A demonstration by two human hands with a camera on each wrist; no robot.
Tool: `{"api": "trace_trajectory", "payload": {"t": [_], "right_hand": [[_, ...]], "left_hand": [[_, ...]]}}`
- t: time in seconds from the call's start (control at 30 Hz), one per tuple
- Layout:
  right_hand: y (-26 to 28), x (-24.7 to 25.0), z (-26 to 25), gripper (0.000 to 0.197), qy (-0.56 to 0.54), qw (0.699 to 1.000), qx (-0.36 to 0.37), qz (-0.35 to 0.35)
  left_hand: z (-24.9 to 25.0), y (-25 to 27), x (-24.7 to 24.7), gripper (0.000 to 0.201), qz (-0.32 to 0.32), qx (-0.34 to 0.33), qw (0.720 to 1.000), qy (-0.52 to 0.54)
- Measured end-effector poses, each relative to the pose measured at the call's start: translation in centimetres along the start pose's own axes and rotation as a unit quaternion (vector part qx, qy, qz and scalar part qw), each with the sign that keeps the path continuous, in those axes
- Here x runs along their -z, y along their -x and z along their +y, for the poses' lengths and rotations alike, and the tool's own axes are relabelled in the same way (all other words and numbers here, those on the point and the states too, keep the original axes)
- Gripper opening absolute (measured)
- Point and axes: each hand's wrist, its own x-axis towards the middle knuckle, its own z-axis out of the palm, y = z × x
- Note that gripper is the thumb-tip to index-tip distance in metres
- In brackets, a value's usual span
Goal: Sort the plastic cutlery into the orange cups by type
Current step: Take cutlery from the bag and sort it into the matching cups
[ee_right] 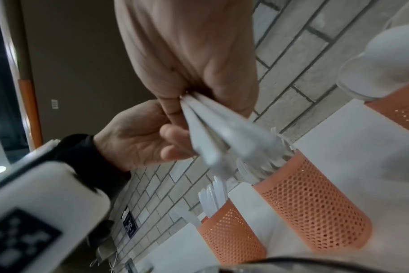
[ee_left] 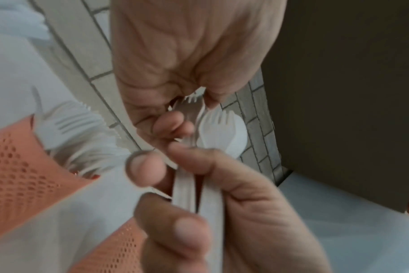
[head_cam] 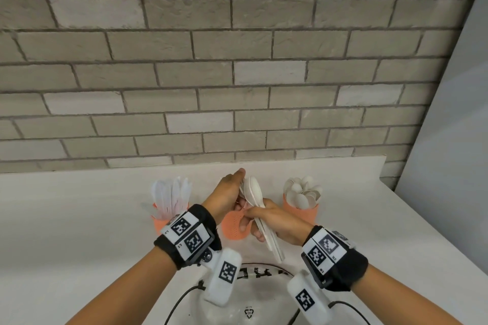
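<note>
Three orange mesh cups stand in a row by the brick wall. The left cup (head_cam: 158, 224) holds knives (head_cam: 173, 196), and the right cup (head_cam: 301, 212) holds spoons (head_cam: 303, 192). My hands partly hide the middle cup (head_cam: 232, 228), which has forks (ee_right: 264, 162) in it. My right hand (head_cam: 254, 223) grips a bundle of white plastic forks (head_cam: 266, 229) by the handles, just above the middle cup. My left hand (head_cam: 236, 187) pinches the fork heads (ee_left: 220, 129) at the bundle's far end.
A clear plastic bowl (head_cam: 264, 266) lies on the white counter (head_cam: 79, 219) near me, under my wrists, with black cables beside it. The brick wall (head_cam: 237, 60) rises right behind the cups. The counter ends at the right (head_cam: 422, 219).
</note>
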Motion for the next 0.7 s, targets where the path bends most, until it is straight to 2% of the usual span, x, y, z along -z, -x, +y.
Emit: {"api": "trace_trajectory", "payload": {"t": [0.07,0.23,0.33,0.43,0.57,0.7], "right_hand": [[0.3,0.3,-0.2,0.013,-0.037,0.999,-0.007,-0.019],[0.7,0.7,-0.5,0.022,-0.106,0.993,-0.038,-0.036],[0.5,0.6,-0.5,0.029,-0.070,0.996,-0.042,-0.032],[0.4,0.3,-0.3,0.032,-0.034,0.998,-0.043,-0.032],[0.1,0.1,0.2,0.032,-0.026,0.998,-0.053,-0.022],[-0.1,0.3,0.5,0.032,-0.082,0.996,-0.037,-0.009]], "left_hand": [[-0.1,0.0,0.3,0.048,0.016,-0.007,1.000,-0.007],[0.0,-0.3,0.8,0.051,0.026,0.001,0.999,0.033],[0.0,-0.1,0.6,0.045,0.016,0.003,0.999,0.045],[-0.4,0.6,0.1,0.053,-0.037,-0.028,0.998,-0.040],[-1.1,1.2,-0.1,0.033,-0.076,-0.106,0.983,-0.130],[-1.5,1.1,0.1,0.029,-0.076,-0.080,0.992,-0.066]]}}
